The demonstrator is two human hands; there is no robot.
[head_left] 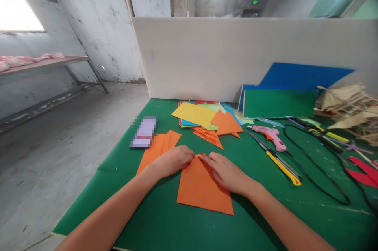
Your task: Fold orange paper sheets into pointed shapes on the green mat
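A sheet of orange paper [203, 192] lies on the green tabletop in front of me, its far end narrowed where both hands work at it. My left hand [177, 160] has its fingers curled and pinches the paper's far left edge. My right hand [226, 170] bends over the far right edge, thumb and index finger closed on the paper near the top. The fingers partly hide the fold there. More orange paper [158, 146] lies beyond my left forearm, partly under a blurred-out phone [144, 132].
Behind my hands lie folded orange pieces [226, 123] and a stack of coloured paper [191, 113]. To the right are a yellow utility knife [283, 168], a pink glue gun [270, 134] with a black cord, and red paper [364, 172]. A white panel [206, 58] stands at the back.
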